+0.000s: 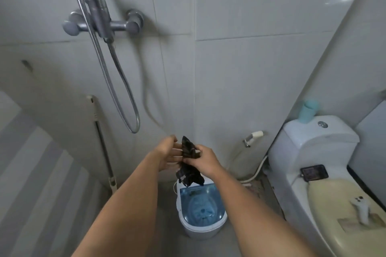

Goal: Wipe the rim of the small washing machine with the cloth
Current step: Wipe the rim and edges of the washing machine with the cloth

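Observation:
A small white washing machine (201,228) stands on the floor below my hands, lid off, its blue tub showing. I hold a dark, crumpled cloth (189,165) in the air above the machine's far edge. My right hand (206,160) grips the cloth from the right, fingers closed on its upper part. My left hand (169,153) touches the cloth from the left with fingers partly spread. The lower end of the cloth hangs loose over the back of the rim.
A toilet (317,173) stands at the right, with a phone (314,172), a white controller (362,210) and a teal cup (308,110) on it. A shower mixer (102,21) and hose (125,89) hang on the tiled wall. A mop handle (103,142) leans at the left.

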### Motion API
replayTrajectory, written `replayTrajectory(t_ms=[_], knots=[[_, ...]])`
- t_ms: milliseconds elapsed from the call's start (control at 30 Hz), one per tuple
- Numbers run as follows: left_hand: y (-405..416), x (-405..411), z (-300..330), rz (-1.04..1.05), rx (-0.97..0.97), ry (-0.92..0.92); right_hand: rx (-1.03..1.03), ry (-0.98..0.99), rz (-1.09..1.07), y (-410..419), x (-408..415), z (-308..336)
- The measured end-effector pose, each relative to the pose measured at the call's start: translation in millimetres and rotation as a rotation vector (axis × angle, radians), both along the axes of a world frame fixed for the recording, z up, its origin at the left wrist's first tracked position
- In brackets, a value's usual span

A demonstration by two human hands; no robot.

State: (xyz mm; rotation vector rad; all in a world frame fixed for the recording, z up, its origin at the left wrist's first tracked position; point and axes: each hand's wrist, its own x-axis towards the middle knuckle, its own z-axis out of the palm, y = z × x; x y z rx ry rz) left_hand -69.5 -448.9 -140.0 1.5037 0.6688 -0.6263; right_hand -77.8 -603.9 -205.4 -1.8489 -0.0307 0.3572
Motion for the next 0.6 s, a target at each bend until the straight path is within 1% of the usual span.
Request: replayTrajectory(t_ms=[100, 200, 267, 333, 367, 433, 500, 533, 600], knots=[[5, 21, -84, -0.055, 0.054, 0.005, -0.038, -0.045, -0.11, 1, 20, -85], [15, 36, -200, -0.029, 0.221, -0.038, -0.151, -0.105, -0.199, 4, 43, -169], [23, 35, -280, -0.02, 0.336, -0.078, -0.252, -0.229, -0.201, 11, 62, -218], [31, 24, -352, -0.062, 0.437, -0.118, -0.388, -0.371, -0.138, 23, 79, -258], [33, 18, -384, -0.071, 0.463, -0.136, -0.49, -0.45, -0.083, 30, 86, -279], [39, 8, -439, -0.027, 0.432, -0.2, -0.738, -0.569, 0.065, 41, 94, -323], [41, 0, -476, 0.023, 0.391, -0.257, -0.961, -0.604, 0.223, 49, 94, -367], [43, -3, -492, 0.034, 0.364, -0.284, -1.038, -0.625, 0.29, 51, 91, -385], [44, -10, -513, 0.034, 0.315, -0.352, -1.143, -0.74, 0.382, 53, 85, -414]])
